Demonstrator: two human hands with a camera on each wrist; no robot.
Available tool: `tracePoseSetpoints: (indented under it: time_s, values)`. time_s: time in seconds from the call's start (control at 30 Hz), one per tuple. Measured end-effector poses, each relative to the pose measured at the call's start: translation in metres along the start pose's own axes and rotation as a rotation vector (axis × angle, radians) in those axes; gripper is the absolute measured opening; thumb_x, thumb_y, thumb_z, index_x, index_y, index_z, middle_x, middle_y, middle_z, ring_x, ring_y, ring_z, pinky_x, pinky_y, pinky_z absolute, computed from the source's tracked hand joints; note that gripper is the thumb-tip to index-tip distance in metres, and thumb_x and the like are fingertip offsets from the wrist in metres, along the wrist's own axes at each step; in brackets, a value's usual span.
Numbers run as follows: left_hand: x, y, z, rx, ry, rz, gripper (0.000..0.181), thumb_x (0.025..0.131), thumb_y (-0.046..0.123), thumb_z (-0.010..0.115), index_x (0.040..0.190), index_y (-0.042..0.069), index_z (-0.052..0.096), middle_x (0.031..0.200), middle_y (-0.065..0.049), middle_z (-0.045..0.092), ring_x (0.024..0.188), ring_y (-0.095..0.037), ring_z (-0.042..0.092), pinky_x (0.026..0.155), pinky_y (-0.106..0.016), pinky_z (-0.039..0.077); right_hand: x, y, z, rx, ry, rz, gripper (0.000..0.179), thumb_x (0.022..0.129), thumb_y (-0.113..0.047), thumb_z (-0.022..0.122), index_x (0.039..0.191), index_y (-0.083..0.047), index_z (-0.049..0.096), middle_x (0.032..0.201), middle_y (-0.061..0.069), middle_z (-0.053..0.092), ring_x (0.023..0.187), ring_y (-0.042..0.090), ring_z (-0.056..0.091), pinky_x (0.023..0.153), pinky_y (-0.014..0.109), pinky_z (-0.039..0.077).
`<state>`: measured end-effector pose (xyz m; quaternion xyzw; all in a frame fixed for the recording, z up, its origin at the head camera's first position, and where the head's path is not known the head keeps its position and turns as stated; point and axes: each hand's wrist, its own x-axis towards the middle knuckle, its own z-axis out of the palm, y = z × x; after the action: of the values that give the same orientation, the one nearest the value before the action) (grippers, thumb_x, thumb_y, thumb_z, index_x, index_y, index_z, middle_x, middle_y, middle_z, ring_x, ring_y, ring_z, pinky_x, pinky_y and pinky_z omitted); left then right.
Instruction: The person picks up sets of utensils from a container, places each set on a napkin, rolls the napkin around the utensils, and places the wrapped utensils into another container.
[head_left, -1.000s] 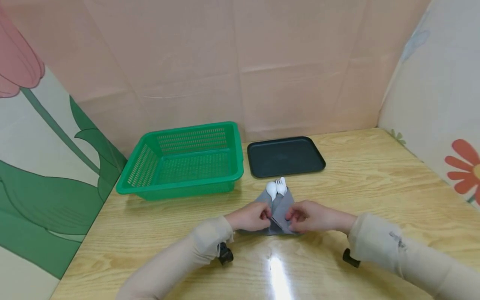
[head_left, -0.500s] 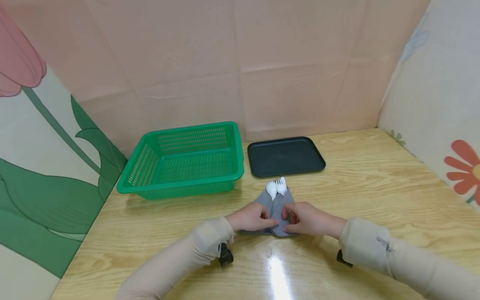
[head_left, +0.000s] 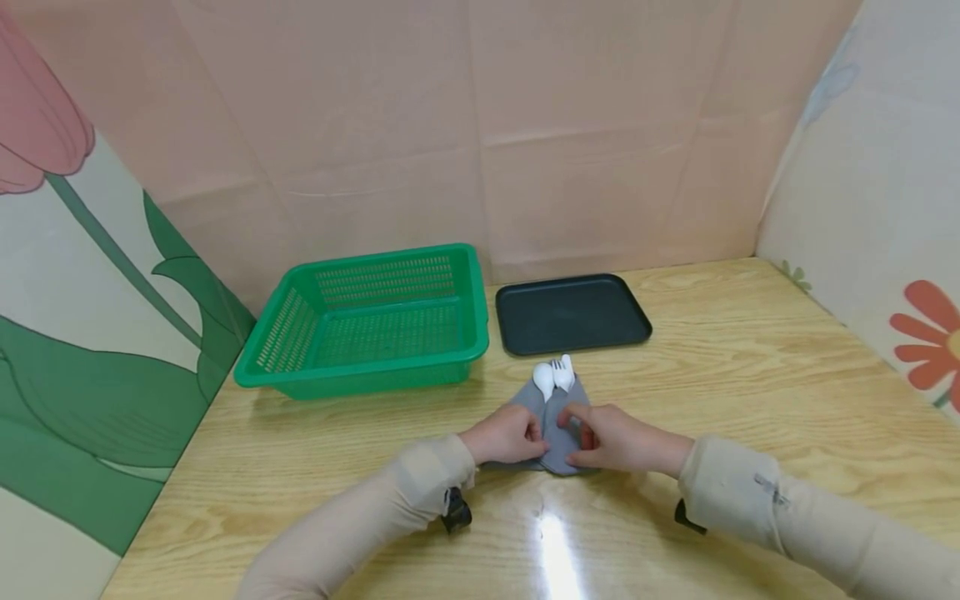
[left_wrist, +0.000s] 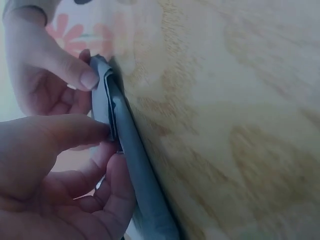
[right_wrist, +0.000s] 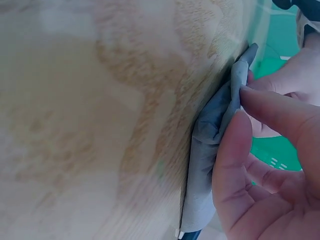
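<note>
A grey napkin (head_left: 556, 429) lies on the wooden table (head_left: 750, 392), folded around a white spoon (head_left: 543, 379) and a white fork (head_left: 564, 367) whose heads stick out at its far end. My left hand (head_left: 508, 436) pinches the napkin's left fold between thumb and fingers. In the left wrist view the left hand's thumb (left_wrist: 65, 132) lies on the napkin's edge (left_wrist: 132, 160). My right hand (head_left: 602, 437) holds the right fold, with fingertips (right_wrist: 245, 117) on the cloth (right_wrist: 207, 150). The cutlery handles are hidden inside.
A green plastic basket (head_left: 367, 321) stands at the back left with nothing in it. A black tray (head_left: 570, 312) sits beside it, just behind the napkin. Paper-covered walls close in the table at the back and on both sides.
My right hand has slid left over the napkin, bringing the right fold across the middle. The left hand has stayed almost in place.
</note>
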<state>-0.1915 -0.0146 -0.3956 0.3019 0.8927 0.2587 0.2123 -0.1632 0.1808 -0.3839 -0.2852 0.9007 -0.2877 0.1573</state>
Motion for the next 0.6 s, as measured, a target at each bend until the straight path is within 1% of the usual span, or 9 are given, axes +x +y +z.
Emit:
tracePoseSetpoints:
  time_s: [0.1, 0.13, 0.23, 0.3, 0.37, 0.47, 0.6]
  values:
    - [0.0, 0.0023, 0.0012, 0.044, 0.015, -0.002, 0.01, 0.084, 0.012, 0.064, 0.079, 0.003, 0.063, 0.058, 0.008, 0.046, 0.055, -0.002, 0.041, 0.055, -0.013, 0.034, 0.0, 0.0006, 0.0, -0.002, -0.004, 0.002, 0.037, 0.082, -0.02, 0.07, 0.11, -0.003, 0.053, 0.063, -0.006, 0.052, 0.054, 0.0, 0.043, 0.051, 0.018, 0.038]
    - [-0.0003, 0.0029, 0.0016, 0.055, 0.02, 0.001, 0.008, 0.083, 0.011, 0.064, 0.084, 0.003, 0.062, 0.06, 0.008, 0.046, 0.056, -0.002, 0.042, 0.056, -0.013, 0.035, 0.0, 0.0005, -0.0001, -0.002, -0.004, 0.0, 0.036, 0.082, -0.02, 0.07, 0.109, -0.003, 0.053, 0.063, -0.006, 0.051, 0.054, 0.0, 0.042, 0.051, 0.018, 0.038]
    - [-0.0012, 0.0036, 0.0034, 0.097, 0.042, 0.017, 0.019, 0.081, 0.011, 0.066, 0.098, 0.006, 0.057, 0.065, 0.007, 0.046, 0.059, -0.003, 0.042, 0.058, -0.014, 0.035, 0.0, -0.0001, -0.0007, -0.011, 0.001, -0.014, 0.033, 0.082, -0.019, 0.07, 0.107, -0.003, 0.055, 0.064, -0.006, 0.052, 0.055, 0.0, 0.043, 0.052, 0.018, 0.038]
    - [-0.0022, 0.005, 0.0043, 0.117, 0.054, 0.021, 0.025, 0.082, 0.012, 0.067, 0.102, 0.007, 0.054, 0.067, 0.006, 0.046, 0.059, -0.005, 0.043, 0.058, -0.016, 0.036, -0.0001, -0.0016, -0.0017, -0.022, 0.009, -0.022, 0.029, 0.082, -0.019, 0.07, 0.104, -0.004, 0.057, 0.066, -0.006, 0.053, 0.057, -0.001, 0.043, 0.053, 0.018, 0.039]
    - [-0.0032, 0.0067, 0.0047, 0.139, 0.057, 0.024, 0.027, 0.082, 0.012, 0.067, 0.104, 0.008, 0.052, 0.067, 0.005, 0.046, 0.06, -0.006, 0.044, 0.057, -0.017, 0.036, 0.0001, -0.0027, -0.0027, -0.033, 0.019, -0.032, 0.026, 0.082, -0.018, 0.07, 0.102, -0.004, 0.058, 0.067, -0.006, 0.054, 0.058, -0.001, 0.044, 0.054, 0.018, 0.04]
    - [-0.0037, 0.009, 0.0061, 0.203, 0.055, 0.031, 0.023, 0.082, 0.014, 0.066, 0.099, 0.011, 0.05, 0.07, 0.005, 0.047, 0.063, -0.007, 0.045, 0.059, -0.017, 0.037, 0.001, -0.0034, -0.0038, -0.044, 0.029, -0.036, 0.023, 0.082, -0.016, 0.07, 0.1, -0.004, 0.06, 0.069, -0.006, 0.055, 0.06, -0.001, 0.044, 0.055, 0.018, 0.04]
    - [-0.0027, 0.0092, 0.0092, 0.303, 0.063, 0.057, 0.018, 0.081, 0.015, 0.065, 0.093, 0.012, 0.051, 0.074, 0.005, 0.051, 0.069, -0.007, 0.048, 0.063, -0.017, 0.04, 0.0029, -0.003, -0.0031, -0.072, 0.04, -0.043, 0.026, 0.082, -0.016, 0.07, 0.102, -0.003, 0.06, 0.071, -0.004, 0.055, 0.062, 0.002, 0.045, 0.056, 0.018, 0.04]
